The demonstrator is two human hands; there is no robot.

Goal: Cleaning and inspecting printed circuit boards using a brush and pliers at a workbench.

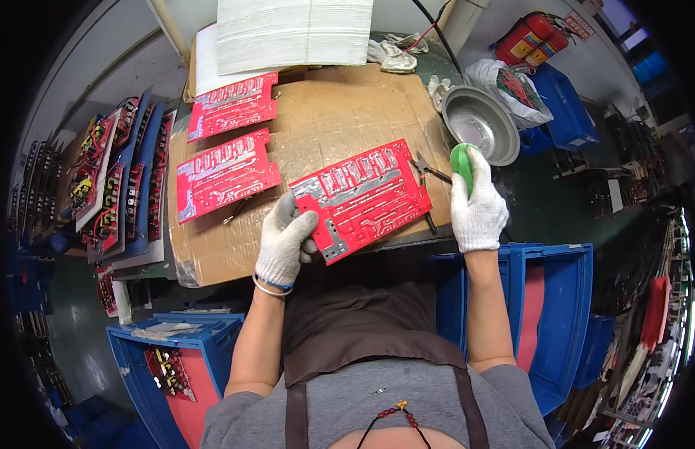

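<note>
Cardboard sheet [340,112] covers the bench across the upper centre of the frame; we treat it as the work surface. Blue crates flank our lap: one [564,299] at lower right, one [175,367] at lower left with a red board inside. A white ribbed panel [295,30] lies at the top centre edge. At upper right we see two red fire extinguishers [531,37] beside a small red-and-white sign [579,25] on the wall, and below them a white plastic bag [512,86] with red contents. A round metal bowl [482,123] sits just left of the bag.

Three red circuit boards lie on the cardboard. Two [224,173] [233,105] rest flat at upper left, apart from the hands. The third circuit board [362,198] sits at centre, its lower edge overhanging the cardboard's near edge. Its long axis runs from lower left to upper right, with the silver-traced side up.

Our left hand [284,243], in a white knit glove, grips the lower-left corner of this board, thumb on top. Our right hand [476,202], also gloved, is closed around a green rounded object [461,165] just right of the board, near the bowl. Small cutting pliers [430,170] lie between the board's right end and the right hand.
</note>
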